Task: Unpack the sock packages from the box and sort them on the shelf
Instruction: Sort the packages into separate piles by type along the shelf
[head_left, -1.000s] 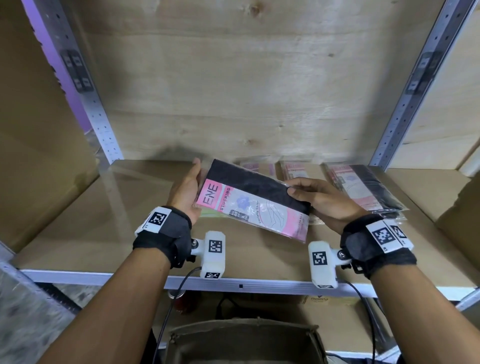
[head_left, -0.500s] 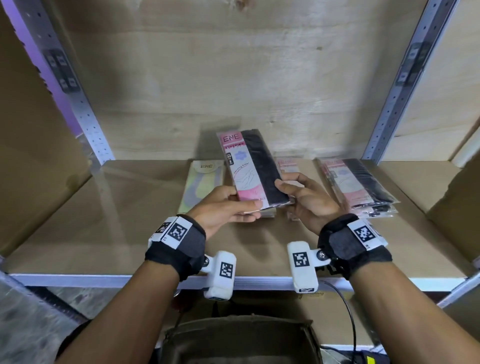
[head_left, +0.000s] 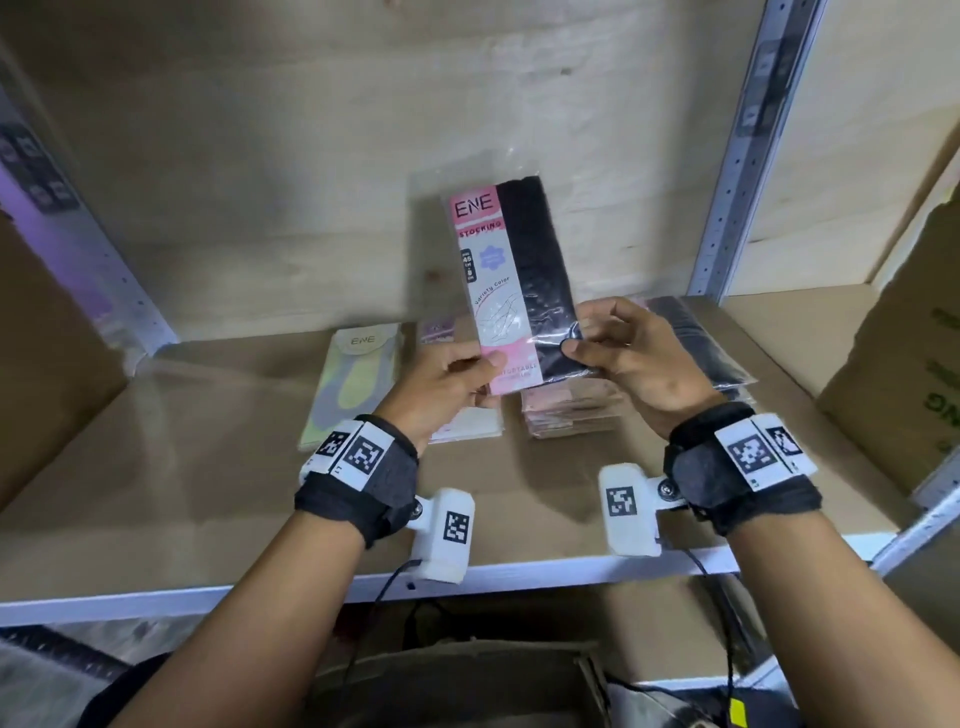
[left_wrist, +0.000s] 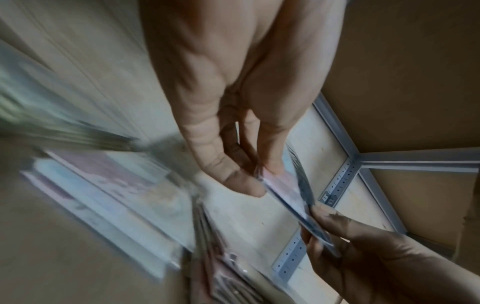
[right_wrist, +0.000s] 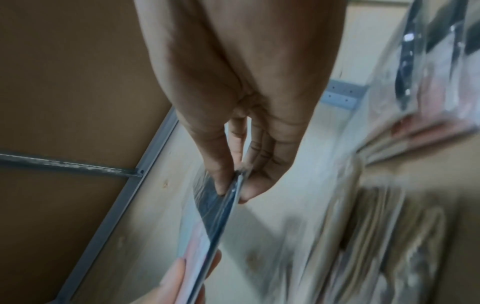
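To the left of the held pack and lower, a flat clear-wrapped package of yellow and grey low-cut socks with an "ENE" card (head_left: 357, 384) lies on the brown board shelf (head_left: 156, 493), apart from the hands. Next to it, directly under the left hand (head_left: 441, 387), a pale flat sock package (head_left: 470, 423) lies on the shelf, mostly hidden by that hand. The left hand pinches the lower left corner of the pink-and-black "ENE STOCKING" package in clear plastic film (head_left: 511, 280), thumb on the printed face and fingers behind; the left wrist view shows the same pinch on the thin edge of the pack (left_wrist: 285, 191). The package stands nearly upright above the shelf, tilted slightly, its pink card side to the left and the black stocking side to the right. The right hand (head_left: 631, 364) pinches its lower right corner between thumb and curled fingers, also seen edge-on from the right wrist (right_wrist: 226, 207). Below the grip and a little right, a stack of pink-edged flat packages (head_left: 571, 415) rests on the shelf. Beyond the right hand lies a pile of black stocking packages in clear film (head_left: 696, 343). Furthest right stands a brown cardboard box with green print (head_left: 904, 364).
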